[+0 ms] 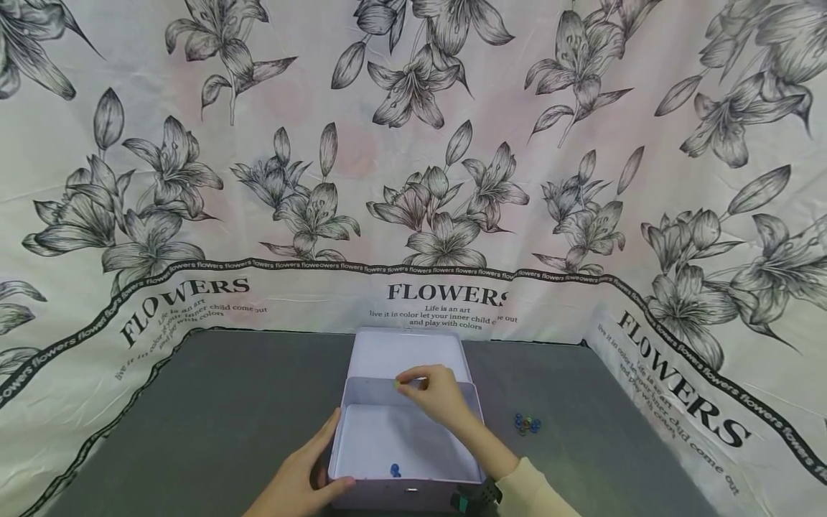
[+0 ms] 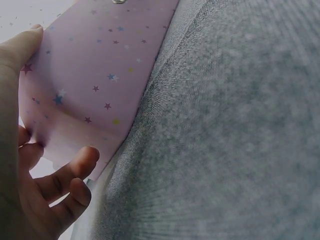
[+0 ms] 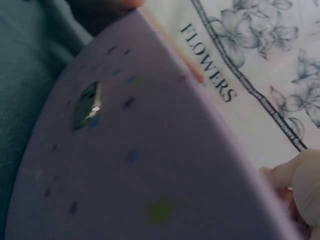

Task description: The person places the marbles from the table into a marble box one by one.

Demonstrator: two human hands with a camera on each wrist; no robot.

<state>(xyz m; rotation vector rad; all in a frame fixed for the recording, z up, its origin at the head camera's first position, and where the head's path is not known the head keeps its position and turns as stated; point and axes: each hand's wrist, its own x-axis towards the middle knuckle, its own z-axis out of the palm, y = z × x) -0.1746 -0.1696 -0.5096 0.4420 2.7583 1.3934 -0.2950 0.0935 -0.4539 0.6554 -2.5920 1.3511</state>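
Note:
A lidded box (image 1: 375, 494), white inside and pink with coloured stars outside, stands open with its lid (image 1: 408, 353) tipped back. My left hand (image 1: 298, 470) grips its front left corner, thumb on the front edge and fingers along the side; the left wrist view shows two fingertips (image 2: 86, 157) off the wall. Over the box, my right hand (image 1: 442, 396) pinches a small yellow-green marble (image 1: 397, 385) between thumb and forefinger. Blue marbles (image 1: 395, 470) lie inside by the front wall. In the right wrist view the right hand (image 3: 302, 185) shows only partly, beyond the box rim.
Several blue and yellowish marbles (image 1: 528, 424) sit in a cluster on the grey tabletop (image 1: 581, 459), right of the box. A metal clasp (image 3: 88, 106) is on the box front. A flower-printed cloth (image 1: 310, 294) hangs behind and along both sides.

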